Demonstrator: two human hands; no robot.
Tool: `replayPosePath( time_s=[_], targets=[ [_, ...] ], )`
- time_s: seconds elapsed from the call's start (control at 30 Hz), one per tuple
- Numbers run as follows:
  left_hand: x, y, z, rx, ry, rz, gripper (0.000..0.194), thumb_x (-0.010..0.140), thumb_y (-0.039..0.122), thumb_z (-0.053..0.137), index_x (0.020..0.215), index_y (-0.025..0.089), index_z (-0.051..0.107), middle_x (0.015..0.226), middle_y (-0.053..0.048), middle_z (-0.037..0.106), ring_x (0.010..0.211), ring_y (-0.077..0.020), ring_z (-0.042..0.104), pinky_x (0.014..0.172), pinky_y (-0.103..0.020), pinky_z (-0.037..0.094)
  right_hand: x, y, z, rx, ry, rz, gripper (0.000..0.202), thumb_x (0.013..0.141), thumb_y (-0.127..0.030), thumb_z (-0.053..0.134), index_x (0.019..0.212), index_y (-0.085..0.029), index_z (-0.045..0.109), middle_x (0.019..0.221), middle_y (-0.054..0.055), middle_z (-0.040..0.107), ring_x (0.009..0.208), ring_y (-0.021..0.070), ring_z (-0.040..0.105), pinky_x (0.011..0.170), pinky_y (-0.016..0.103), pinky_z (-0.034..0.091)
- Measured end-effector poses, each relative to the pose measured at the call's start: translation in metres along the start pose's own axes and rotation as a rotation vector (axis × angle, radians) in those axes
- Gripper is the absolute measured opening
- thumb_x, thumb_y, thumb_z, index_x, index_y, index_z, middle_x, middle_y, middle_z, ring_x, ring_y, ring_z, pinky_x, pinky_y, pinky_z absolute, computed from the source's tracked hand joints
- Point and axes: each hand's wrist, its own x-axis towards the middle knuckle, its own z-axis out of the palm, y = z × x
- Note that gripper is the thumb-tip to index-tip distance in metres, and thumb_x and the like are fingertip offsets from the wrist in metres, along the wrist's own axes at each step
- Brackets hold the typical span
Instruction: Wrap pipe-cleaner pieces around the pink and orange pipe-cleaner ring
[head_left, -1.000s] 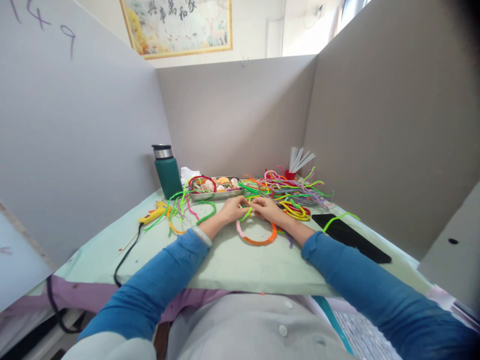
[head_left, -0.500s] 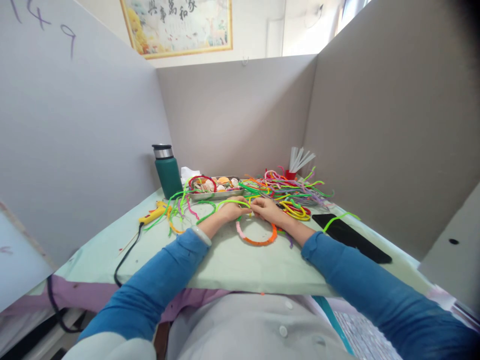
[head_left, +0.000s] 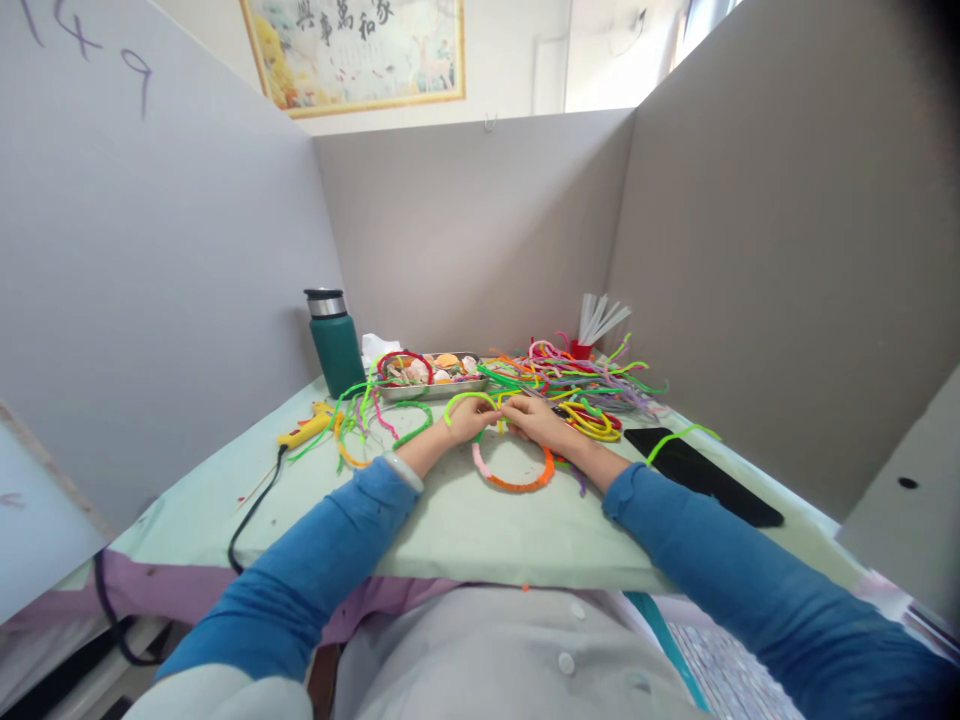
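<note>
Over the bench (head_left: 450, 545), two pinching hands met on one ring

At the far edge of the pink-and-orange ring (head_left: 519, 486), fingertip met fingertip. The left hand (head_left: 471, 417) appeared closed on a lime strand (head_left: 466, 397), which arched up above its knuckles; the right hand (head_left: 531, 418) was closed too, seemingly on the ring itself, though the fingers hid the exact hold. The ring's near side showed between the wrists, low over the bench.

The slack in that arch was the likeliest trouble: it could snag on the left hand or leave a turn loose. Too hard a pinch might kink the ring out of round. A purple strand (head_left: 581, 485) near the right wrist could get caught up, and the left sleeve (head_left: 315, 560), close to the glue gun's black cord (head_left: 241, 530), could drag it.
</note>
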Motion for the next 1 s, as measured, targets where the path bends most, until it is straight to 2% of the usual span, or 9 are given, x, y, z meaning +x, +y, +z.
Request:
replayPosePath(
  time_s=[0.13, 0.33, 0.63, 0.83, 1.0],
  targets=[
    [0.001, 0.002, -0.002, 0.006, -0.013, -0.008, 0.039, 0.07, 0.046, 0.049, 0.073, 0.012, 0.066, 0.064, -0.003, 0.062, 0.054, -0.0095, 0.047, 0.049, -0.019, 0.033, 0.0, 0.001, 0.0, -0.016, -0.004, 0.003, 0.03, 0.077, -0.041, 0.04, 0.064, -0.015, 0.05, 0.052, -0.003, 0.049, 0.04, 0.0049, 0.036, 0.039, 0.018, 0.027],
    [-0.004, 0.007, -0.006, -0.046, -0.052, -0.036, 0.04, 0.069, 0.047, 0.05, 0.066, 0.01, 0.065, 0.044, 0.001, 0.048, 0.04, -0.0058, 0.036, 0.041, -0.019, 0.025, -0.001, -0.001, 0.0, -0.018, -0.018, -0.007, 0.03, 0.077, -0.04, 0.04, 0.065, -0.014, 0.05, 0.053, -0.002, 0.05, 0.04, 0.0049, 0.036, 0.039, 0.017, 0.027],
    [-0.005, 0.006, -0.004, -0.269, -0.077, -0.098, 0.042, 0.067, 0.05, 0.052, 0.06, 0.01, 0.06, 0.047, 0.001, 0.049, 0.036, -0.0044, 0.036, 0.037, -0.018, 0.028, -0.002, -0.002, -0.001, 0.007, -0.046, -0.008, 0.029, 0.075, -0.04, 0.043, 0.068, -0.014, 0.052, 0.053, -0.003, 0.049, 0.041, 0.0048, 0.036, 0.04, 0.018, 0.028],
    [-0.009, 0.01, -0.006, -0.315, -0.072, -0.115, 0.045, 0.063, 0.055, 0.054, 0.06, 0.01, 0.058, 0.048, 0.001, 0.05, 0.037, -0.0035, 0.035, 0.037, -0.018, 0.027, -0.001, 0.002, -0.001, -0.003, -0.064, 0.001, 0.025, 0.074, -0.037, 0.045, 0.074, -0.014, 0.055, 0.054, -0.003, 0.049, 0.041, 0.0052, 0.037, 0.041, 0.018, 0.028],
    [-0.01, 0.012, -0.006, -0.331, -0.057, -0.141, 0.046, 0.061, 0.056, 0.055, 0.058, 0.01, 0.056, 0.049, 0.001, 0.05, 0.036, -0.0033, 0.035, 0.036, -0.018, 0.025, -0.002, 0.001, 0.0, -0.027, -0.059, -0.054, 0.024, 0.074, -0.035, 0.047, 0.076, -0.013, 0.057, 0.056, -0.002, 0.05, 0.046, 0.006, 0.04, 0.044, 0.018, 0.031]
  ],
)
